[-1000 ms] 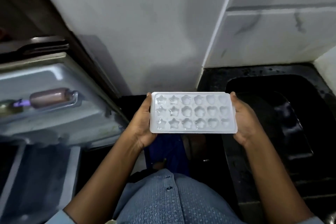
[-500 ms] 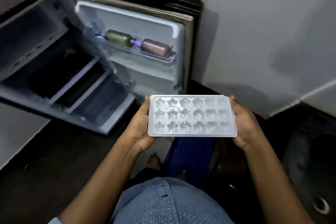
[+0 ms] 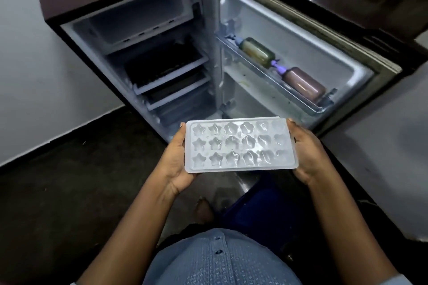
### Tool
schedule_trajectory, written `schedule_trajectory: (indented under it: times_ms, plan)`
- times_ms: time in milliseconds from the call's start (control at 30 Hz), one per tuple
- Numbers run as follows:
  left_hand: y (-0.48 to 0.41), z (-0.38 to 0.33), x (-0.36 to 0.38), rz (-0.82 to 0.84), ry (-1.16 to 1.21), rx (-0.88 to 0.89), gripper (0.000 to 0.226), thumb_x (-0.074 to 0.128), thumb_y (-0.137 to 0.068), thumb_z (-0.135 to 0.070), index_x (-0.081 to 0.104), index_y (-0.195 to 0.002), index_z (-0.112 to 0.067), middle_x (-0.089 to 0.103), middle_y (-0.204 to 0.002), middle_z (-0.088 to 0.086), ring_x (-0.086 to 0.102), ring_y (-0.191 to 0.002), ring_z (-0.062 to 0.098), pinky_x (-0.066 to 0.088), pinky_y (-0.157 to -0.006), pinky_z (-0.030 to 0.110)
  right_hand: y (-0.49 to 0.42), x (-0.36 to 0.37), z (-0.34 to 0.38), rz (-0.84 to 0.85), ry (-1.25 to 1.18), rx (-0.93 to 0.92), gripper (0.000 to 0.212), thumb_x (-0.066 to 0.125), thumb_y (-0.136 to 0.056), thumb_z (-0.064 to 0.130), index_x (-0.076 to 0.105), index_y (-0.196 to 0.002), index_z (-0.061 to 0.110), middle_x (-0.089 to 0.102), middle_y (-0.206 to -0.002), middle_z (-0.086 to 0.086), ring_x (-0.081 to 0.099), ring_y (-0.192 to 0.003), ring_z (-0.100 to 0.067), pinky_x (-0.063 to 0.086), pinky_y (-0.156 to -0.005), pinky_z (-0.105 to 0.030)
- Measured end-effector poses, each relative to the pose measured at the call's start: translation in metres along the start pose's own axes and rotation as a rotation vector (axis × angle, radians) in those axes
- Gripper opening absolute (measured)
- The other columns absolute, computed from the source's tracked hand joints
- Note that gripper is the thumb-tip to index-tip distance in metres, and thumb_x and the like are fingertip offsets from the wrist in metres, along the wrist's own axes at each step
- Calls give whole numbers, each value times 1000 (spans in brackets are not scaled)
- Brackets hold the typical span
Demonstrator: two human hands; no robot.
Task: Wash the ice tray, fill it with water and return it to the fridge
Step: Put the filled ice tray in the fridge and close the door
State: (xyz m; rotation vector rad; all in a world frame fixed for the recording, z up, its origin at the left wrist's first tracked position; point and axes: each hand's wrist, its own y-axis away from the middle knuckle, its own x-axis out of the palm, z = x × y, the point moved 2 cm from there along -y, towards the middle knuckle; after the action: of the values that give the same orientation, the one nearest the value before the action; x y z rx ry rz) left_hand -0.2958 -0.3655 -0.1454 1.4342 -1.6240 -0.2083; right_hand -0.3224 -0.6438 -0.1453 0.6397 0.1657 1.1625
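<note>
The left hand (image 3: 177, 159) and right hand (image 3: 305, 155) are holding the ice tray (image 3: 239, 146) level by its ends, facing the open fridge (image 3: 148, 53).

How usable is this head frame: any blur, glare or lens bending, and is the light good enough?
Head view: dim overall, floor nearly black; ice tray sharp, with small glints on its cells; fridge interior soft and murky; door bottles readable; wide-angle bending curves the wall edges; both hands clearly lit.
</note>
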Motion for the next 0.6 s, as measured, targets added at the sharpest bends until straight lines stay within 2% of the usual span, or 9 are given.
schedule_trajectory:
  times_ms: [167,267,333,400,467,600]
  plan:
    - [-11,-39,-23,-39,50,72,70,34,-109,-64,80,-124,-15,72,-138,17,72,-122,35,65,-85,52,-35,52,16,32,76,1,37,51,-110,33,77,-111,6,79,-105,-22,78,-91,-42,66,-69,-52]
    - [-21,-62,-36,-67,66,121,65,35,-111,-59,82,-120,-15,73,-137,16,73,-121,34,65,-84,51,-57,84,22,38,117,-8,33,51,-106,22,75,-108,0,78,-98,-22,75,-84,-43,63,-69,-53]
    - [-27,-77,-44,-91,77,147,60,39,-111,-56,82,-121,-15,73,-137,15,73,-122,34,65,-84,51,-70,102,26,18,133,-25,33,49,-104,17,70,-111,-8,74,-94,-24,72,-79,-41,61,-69,-53]
    - [-33,-92,-54,-126,82,171,57,41,-110,-53,82,-121,-15,73,-136,15,73,-121,34,65,-83,51,-82,121,29,15,143,-28,32,49,-103,15,69,-111,-8,74,-91,-23,73,-75,-39,62,-64,-50]
    - [-39,-105,-61,-167,88,192,56,40,-111,-52,81,-122,-14,74,-135,15,74,-120,35,65,-82,51,-94,136,32,25,149,-36,32,48,-103,15,70,-113,-5,75,-95,-23,74,-78,-38,62,-65,-49]
    - [-53,-125,-72,-325,72,250,52,43,-113,-45,87,-101,-21,80,-121,10,80,-105,29,66,-71,43,-122,166,39,40,170,-67,25,50,-101,12,73,-104,0,75,-90,-19,72,-80,-39,60,-71,-51]
